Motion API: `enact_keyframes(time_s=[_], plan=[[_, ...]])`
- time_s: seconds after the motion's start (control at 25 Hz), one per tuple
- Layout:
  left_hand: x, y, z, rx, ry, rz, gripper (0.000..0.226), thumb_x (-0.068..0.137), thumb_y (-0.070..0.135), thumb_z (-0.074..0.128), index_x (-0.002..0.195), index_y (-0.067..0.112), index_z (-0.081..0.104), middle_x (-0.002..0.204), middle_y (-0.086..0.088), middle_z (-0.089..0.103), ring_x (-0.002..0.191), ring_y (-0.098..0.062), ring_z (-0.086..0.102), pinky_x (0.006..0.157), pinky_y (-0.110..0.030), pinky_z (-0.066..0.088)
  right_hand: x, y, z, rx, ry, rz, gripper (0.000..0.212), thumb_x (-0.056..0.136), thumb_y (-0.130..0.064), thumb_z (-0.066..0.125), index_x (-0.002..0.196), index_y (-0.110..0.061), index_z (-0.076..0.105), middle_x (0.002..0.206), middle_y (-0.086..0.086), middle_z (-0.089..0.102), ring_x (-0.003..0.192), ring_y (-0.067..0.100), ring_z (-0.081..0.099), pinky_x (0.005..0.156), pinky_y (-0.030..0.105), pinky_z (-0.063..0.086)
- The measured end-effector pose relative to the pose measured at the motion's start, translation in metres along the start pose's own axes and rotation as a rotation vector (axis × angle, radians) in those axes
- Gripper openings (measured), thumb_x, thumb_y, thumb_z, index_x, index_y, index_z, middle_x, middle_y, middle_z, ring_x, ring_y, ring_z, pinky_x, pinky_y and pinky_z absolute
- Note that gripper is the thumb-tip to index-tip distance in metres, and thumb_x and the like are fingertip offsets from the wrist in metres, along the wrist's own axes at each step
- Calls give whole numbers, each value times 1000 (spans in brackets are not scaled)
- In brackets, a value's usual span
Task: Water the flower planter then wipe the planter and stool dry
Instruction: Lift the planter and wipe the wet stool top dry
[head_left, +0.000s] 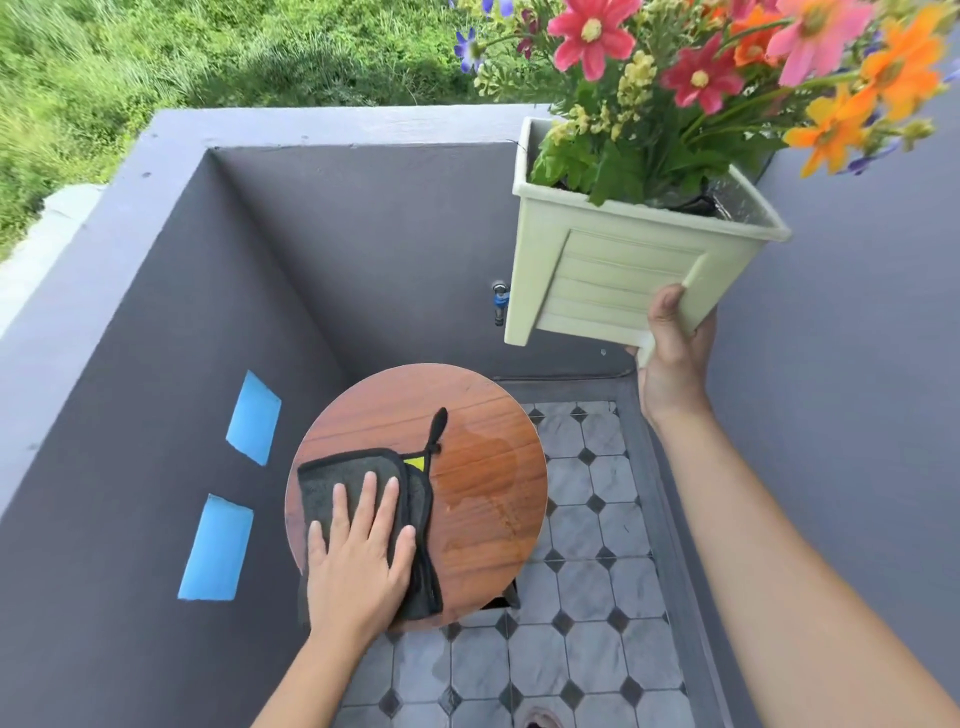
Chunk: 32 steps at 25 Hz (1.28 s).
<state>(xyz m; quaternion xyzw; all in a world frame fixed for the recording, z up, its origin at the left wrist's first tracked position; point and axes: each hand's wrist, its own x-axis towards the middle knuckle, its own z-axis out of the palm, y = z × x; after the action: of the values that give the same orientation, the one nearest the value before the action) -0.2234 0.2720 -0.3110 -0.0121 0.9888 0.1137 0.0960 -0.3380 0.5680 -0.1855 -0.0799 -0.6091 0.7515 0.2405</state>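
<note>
left hand (358, 561) presses cloth (332, 483), fingers (370, 493) spread; wet patch (483, 483) on stool (467, 410) lies just right; right hand (672, 358) grips planter (623, 270) at upper right

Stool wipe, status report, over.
Left hand flat on dark grey cloth, atop round wooden stool. Right hand holds pale green planter aloft. Wet patch unwiped beside cloth.

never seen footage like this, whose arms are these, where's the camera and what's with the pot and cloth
No machine here: one camera worn on a person's head looks down at their own bare hands. The left hand lies flat on a dark cloth, pressing it onto the round wooden stool, where a wet patch shows beside it. The right hand grips a bottom corner of the pale planter of flowers, holding it tilted in the air.
</note>
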Motion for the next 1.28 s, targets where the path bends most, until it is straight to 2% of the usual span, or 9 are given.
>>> enact_keyframes(time_s=[0.12,0.2,0.4,0.56,0.64,0.8,1.04,1.16,1.28], plan=[[-28,27,15,35,-27,190,60,88,52,28,145,31,29,152,10,28,144,-21,9,107,-45,17,2,1,0,23,7,-23,60,59,-68,72,105,-32,58,100,-21,67,100,-1,61,95,38,46],[-33,50,22,58,-36,305,55,91,50,31,143,34,33,150,12,33,144,-19,8,105,-44,18,2,0,1,28,6,-36,52,61,-68,70,99,-35,60,93,-26,68,95,-6,60,92,31,45],[-6,106,23,109,-129,494,54,96,51,12,138,34,42,143,11,48,136,-20,27,103,-43,22,4,0,-3,22,15,-46,58,62,-69,70,103,-30,55,95,-21,65,94,-6,60,87,21,46],[24,125,20,81,-164,502,46,94,48,27,132,37,52,138,13,53,132,-19,44,100,-45,44,5,3,-7,0,26,-43,58,63,-70,67,98,-26,52,88,-21,59,85,-6,57,83,16,44],[39,130,14,92,-156,463,50,90,50,30,135,39,47,143,13,47,135,-20,42,100,-47,45,7,5,-10,-19,18,-29,57,63,-72,67,88,-25,48,73,-25,57,74,-6,52,79,14,43],[72,131,8,45,-158,463,61,88,55,4,147,43,9,158,18,1,147,-15,-7,117,-44,0,7,7,-14,-27,5,-37,55,62,-72,67,84,-25,47,67,-25,55,70,-4,49,77,17,42],[111,125,-5,49,-137,377,54,97,51,16,148,41,4,159,15,-3,146,-15,-11,117,-44,-2,7,11,-13,-2,-28,-36,51,65,-68,69,89,-27,51,72,-22,54,76,0,50,87,30,41],[117,122,-8,45,-146,356,54,97,52,16,148,40,3,159,15,-4,147,-16,-10,117,-47,-1,6,14,-12,-5,-19,-74,44,64,-68,69,96,-38,61,83,-22,59,84,-1,55,91,33,43],[117,119,-8,36,-142,307,54,98,48,15,149,36,0,159,14,-5,147,-16,-10,117,-46,-1,6,14,-8,20,-30,-85,38,65,-68,69,97,-49,62,91,-14,57,93,9,52,100,55,41]])
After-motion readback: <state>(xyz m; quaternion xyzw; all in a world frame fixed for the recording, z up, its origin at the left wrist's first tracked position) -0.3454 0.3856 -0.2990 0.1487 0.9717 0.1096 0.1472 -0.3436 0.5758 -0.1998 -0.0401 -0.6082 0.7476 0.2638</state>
